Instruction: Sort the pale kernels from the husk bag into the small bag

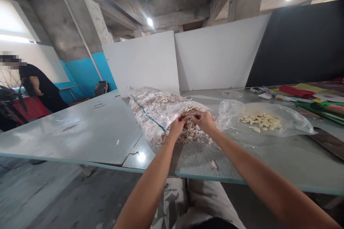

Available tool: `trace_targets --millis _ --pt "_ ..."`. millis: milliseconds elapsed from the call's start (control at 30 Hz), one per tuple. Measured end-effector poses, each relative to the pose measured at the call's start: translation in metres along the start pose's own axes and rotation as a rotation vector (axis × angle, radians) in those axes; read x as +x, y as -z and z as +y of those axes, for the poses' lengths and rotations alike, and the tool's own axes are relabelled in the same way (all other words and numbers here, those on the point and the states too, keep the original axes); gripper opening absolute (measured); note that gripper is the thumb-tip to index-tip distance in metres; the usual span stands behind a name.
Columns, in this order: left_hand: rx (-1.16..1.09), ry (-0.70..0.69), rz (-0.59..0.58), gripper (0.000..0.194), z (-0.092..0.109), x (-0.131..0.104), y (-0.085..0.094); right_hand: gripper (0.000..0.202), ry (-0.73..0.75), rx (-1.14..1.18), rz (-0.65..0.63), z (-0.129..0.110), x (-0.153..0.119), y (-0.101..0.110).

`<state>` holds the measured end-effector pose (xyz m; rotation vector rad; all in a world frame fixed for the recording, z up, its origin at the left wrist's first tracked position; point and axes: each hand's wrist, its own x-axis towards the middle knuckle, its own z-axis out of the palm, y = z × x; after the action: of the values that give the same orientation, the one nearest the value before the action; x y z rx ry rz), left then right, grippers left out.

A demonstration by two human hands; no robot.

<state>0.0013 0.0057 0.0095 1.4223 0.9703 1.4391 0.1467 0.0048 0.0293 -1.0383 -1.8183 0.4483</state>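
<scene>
A large clear plastic bag (153, 109) with a blue-green cord lies on the grey table, full of pale and brown flaky pieces. At its open right end, loose flakes (189, 136) spill onto the tabletop. Over these flakes my left hand (179, 123) and my right hand (203, 120) meet, fingers pinched close together. What the fingertips hold is too small to make out. To the right, cream-coloured pieces (262, 121) like peeled cloves rest on another clear plastic bag (292, 118).
Coloured sheets and a red roll (295, 91) lie at the back right, with a dark tray (329, 143) nearer. White panels (142, 64) stand behind the table (80, 132). A person in dark clothes (43, 86) is at the far left.
</scene>
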Motion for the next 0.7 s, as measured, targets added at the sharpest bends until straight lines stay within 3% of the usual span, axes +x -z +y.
trace_targets --millis 167,333,567,700 --pt "0.127 0.033 0.083 0.033 0.0077 -0.0065 -0.0006 0.018 0.008 -0.051 0.038 0.0016 -0.0003 -0.0038" --pt "0.193 -0.026 0.035 0.036 0.0106 -0.0094 -0.0002 0.016 0.032 -0.078 0.056 -0.0012 -0.0014 -0.0044" --pt "0.006 0.01 -0.007 0.035 0.0045 -0.0029 -0.0016 0.017 0.069 -0.032 0.052 -0.0031 -0.0016 -0.0026" --pt "-0.146 0.061 0.039 0.036 0.0011 -0.0015 -0.002 0.017 0.094 -0.044 0.043 -0.0011 -0.0005 -0.0035"
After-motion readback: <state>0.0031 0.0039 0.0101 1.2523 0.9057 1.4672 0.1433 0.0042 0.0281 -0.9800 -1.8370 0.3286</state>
